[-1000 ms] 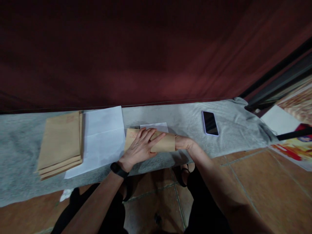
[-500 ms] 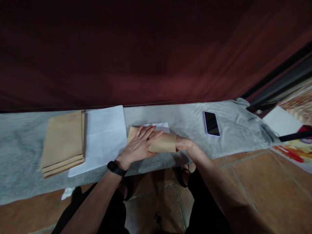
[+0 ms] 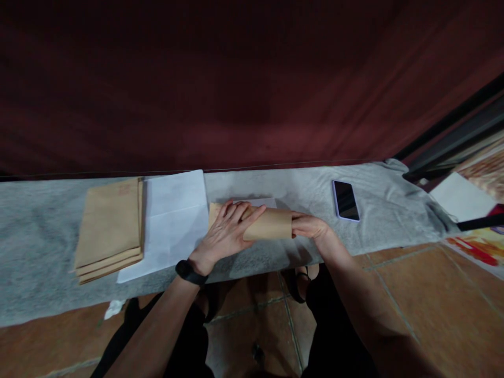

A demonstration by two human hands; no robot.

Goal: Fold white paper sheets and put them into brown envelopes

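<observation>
A brown paper envelope [image 3: 271, 224] lies on the grey cloth, its right end bulging apart. Across its left part rests my left hand [image 3: 232, 226], open, fingers spread and thumb stretched over the paper. My right hand [image 3: 309, 227] reaches into the envelope's right end; its fingertips are hidden inside, so what they hold, if anything, does not show. Behind the envelope, the edge of a white sheet [image 3: 260, 201] sticks out. To the left, a stack of several brown envelopes [image 3: 110, 223] overlaps a large creased white paper [image 3: 177, 220].
A phone [image 3: 346, 200] in a lilac case lies on the grey cloth [image 3: 303, 184] to the right. Dark red fabric [image 3: 252, 131] rises behind the surface. A scrap of white tissue [image 3: 114, 308] is on the tiled floor [image 3: 413, 283], and printed sheets [image 3: 476, 252] stand at far right.
My right hand has drawn back slightly to the right, so more of its fingers shows at the envelope's end. My left hand stays on the envelope. The whole view has shifted a little.
</observation>
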